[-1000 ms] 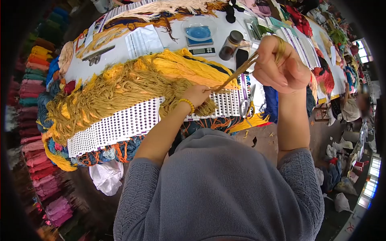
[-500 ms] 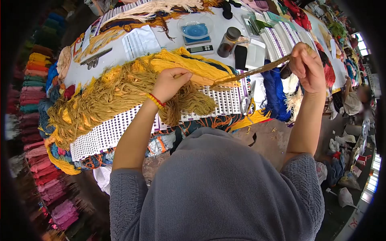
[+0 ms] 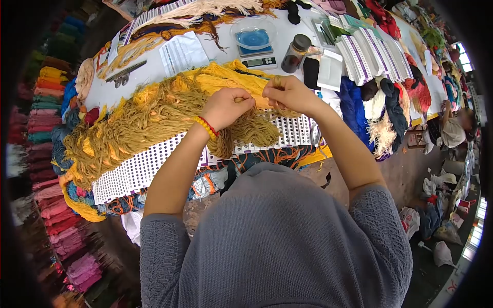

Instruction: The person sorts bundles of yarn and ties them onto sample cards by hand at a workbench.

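Observation:
My left hand (image 3: 226, 108), with a red and yellow bracelet at the wrist, is closed in a pinch above the olive-brown yarn (image 3: 138, 126). Close beside it on the right, my right hand (image 3: 287, 95) pinches a strand of olive-brown thread, and a small loop of it shows over the fingers. Bright yellow yarn (image 3: 231, 82) lies behind both hands. Beneath the yarn is a white card with rows of dark holes (image 3: 141, 168). What exactly sits between my left fingertips is too small to make out.
Behind the yarn stand a digital scale (image 3: 260, 62), a dark-lidded jar (image 3: 296, 53) and a white tray (image 3: 329, 70). Perforated cards (image 3: 367, 54) and blue yarn (image 3: 353, 110) are at the right. A metal clip (image 3: 125, 74) lies at the left. Another person (image 3: 453, 128) is at the far right.
My right hand has come down and left, close to my left hand. The strand stretched between them is no longer taut across the gap. The view has shifted slightly.

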`<move>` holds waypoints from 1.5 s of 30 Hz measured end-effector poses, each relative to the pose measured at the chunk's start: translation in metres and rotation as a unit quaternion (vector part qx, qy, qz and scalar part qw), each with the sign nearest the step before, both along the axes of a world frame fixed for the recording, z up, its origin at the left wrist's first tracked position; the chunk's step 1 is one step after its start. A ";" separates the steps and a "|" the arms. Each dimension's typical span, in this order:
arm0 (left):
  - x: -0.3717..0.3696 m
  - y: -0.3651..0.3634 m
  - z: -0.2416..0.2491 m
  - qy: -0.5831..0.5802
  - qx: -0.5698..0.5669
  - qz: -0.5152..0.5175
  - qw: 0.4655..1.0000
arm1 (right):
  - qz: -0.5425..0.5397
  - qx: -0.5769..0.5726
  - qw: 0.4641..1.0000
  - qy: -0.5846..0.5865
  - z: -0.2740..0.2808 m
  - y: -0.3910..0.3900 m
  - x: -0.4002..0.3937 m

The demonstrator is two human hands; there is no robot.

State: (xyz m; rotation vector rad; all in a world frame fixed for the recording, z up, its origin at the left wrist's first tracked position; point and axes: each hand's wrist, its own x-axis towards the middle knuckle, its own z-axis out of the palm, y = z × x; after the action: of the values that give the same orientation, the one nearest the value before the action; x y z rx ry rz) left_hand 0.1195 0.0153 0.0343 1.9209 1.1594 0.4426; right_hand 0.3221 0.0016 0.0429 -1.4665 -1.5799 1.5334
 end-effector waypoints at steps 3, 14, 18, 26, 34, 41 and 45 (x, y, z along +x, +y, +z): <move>-0.005 0.007 -0.010 -0.093 -0.192 0.040 0.976 | -0.014 -0.025 0.999 0.023 -0.006 -0.001 0.000; -0.011 -0.003 -0.007 -0.312 -0.463 0.062 0.827 | 0.025 0.044 0.999 -0.004 -0.042 -0.016 -0.021; -0.010 -0.007 -0.002 -0.317 -0.459 0.039 0.829 | 0.013 -0.008 0.997 0.074 -0.052 -0.016 -0.023; -0.007 -0.014 -0.002 -0.266 -0.397 0.062 0.876 | -0.065 -0.042 0.990 0.119 -0.038 -0.020 -0.026; -0.023 -0.017 -0.012 -0.345 -0.412 0.033 0.843 | -0.111 -0.140 0.888 0.424 -0.009 -0.012 0.008; -0.010 -0.056 0.019 -0.488 -0.426 -0.006 0.762 | 0.020 -0.208 0.961 0.182 -0.040 -0.045 -0.035; -0.007 -0.079 0.015 -0.561 -0.398 0.070 0.722 | -0.044 -0.191 0.904 0.379 -0.020 -0.039 -0.043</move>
State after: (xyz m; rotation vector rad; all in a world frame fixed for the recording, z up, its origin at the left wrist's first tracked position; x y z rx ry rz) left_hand 0.1125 -0.0642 0.0495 0.5388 0.4715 0.8451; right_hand 0.2794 -0.0376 0.0228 -0.8886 -0.7713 2.0885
